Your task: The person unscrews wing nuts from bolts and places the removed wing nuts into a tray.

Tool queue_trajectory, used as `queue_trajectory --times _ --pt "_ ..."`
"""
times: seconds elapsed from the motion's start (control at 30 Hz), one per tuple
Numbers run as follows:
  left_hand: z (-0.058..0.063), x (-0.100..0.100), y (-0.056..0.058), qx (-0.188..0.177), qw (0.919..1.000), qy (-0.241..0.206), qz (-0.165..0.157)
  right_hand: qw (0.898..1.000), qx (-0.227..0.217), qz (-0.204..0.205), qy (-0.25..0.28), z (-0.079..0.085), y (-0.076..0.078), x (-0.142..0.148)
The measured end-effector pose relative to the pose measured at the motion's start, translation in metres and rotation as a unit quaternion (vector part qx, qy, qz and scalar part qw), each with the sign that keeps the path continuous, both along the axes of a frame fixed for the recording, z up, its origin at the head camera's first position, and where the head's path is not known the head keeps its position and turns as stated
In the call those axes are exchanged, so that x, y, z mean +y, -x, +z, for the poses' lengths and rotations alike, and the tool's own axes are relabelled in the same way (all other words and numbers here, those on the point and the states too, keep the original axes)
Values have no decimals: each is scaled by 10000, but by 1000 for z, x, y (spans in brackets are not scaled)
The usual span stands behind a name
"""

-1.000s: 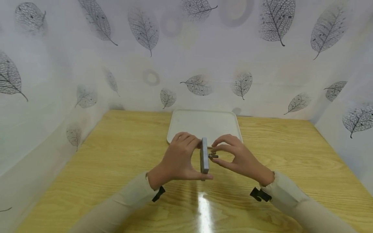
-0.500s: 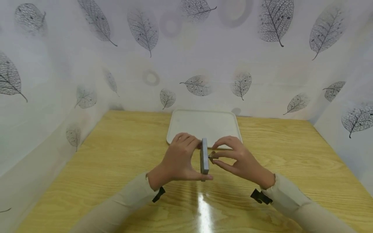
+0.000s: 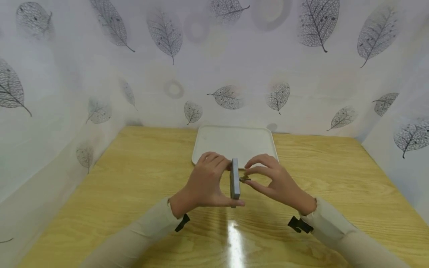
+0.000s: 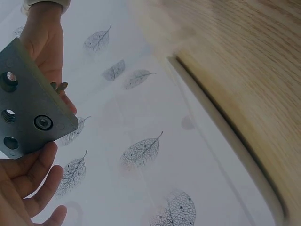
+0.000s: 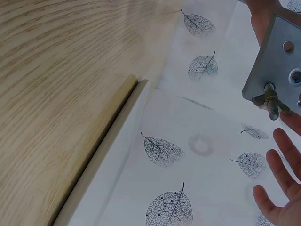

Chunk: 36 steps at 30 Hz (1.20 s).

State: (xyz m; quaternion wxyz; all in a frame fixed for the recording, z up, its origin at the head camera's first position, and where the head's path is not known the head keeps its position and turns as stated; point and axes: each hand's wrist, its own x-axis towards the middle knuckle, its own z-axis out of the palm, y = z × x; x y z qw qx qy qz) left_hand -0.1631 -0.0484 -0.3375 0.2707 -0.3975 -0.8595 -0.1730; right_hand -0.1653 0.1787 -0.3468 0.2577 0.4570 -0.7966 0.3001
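My left hand (image 3: pixel 206 182) holds a thick grey metal plate (image 3: pixel 235 180) on edge, thumb below and fingers at the top. Several round holes go through the plate, and a socket-head bolt (image 4: pixel 43 123) sits in one near a corner. On the plate's other face the bolt's threaded end (image 5: pixel 273 113) sticks out, carrying a brass-coloured wing nut (image 5: pixel 270 98). My right hand (image 3: pixel 276 182) has thumb and index finger at the wing nut's wings, pinching it; its other fingers are spread. In the right wrist view a fingertip meets one wing; the thumb is not clearly shown.
A white rectangular tray (image 3: pixel 234 145) lies on the wooden table (image 3: pixel 151 163) behind the hands, against the back. Leaf-patterned cloth (image 3: pixel 228 67) encloses the table at the back and both sides.
The wing nut has turned on the bolt, its wings standing at a different angle. My right fingers have shifted slightly around it. My left hand and the plate stay in place.
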Motion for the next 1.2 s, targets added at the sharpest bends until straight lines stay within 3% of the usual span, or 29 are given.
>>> queue_trajectory --times 0.13,0.43,0.57,0.73,0.83,1.03,1.2 --pt "1 0 0 -25 10000 -1 -16 9993 265 267 25 2 -1 1" --pt "3 1 0 0 10000 -53 -53 9985 372 403 42 0 -1 1" --pt "3 1 0 25 10000 -39 -33 9998 124 109 84 0 1 1" --pt "4 0 0 12 10000 3 -22 9975 -424 -502 -267 -1 -1 0" --pt "4 0 0 -16 10000 4 -29 9958 -600 -572 -381 -2 -1 0" --pt "6 0 -1 -42 10000 -6 -20 9977 -535 -343 -223 0 -2 0" --pt "8 0 -2 -48 10000 9 8 9997 -174 96 134 1 -3 -1"
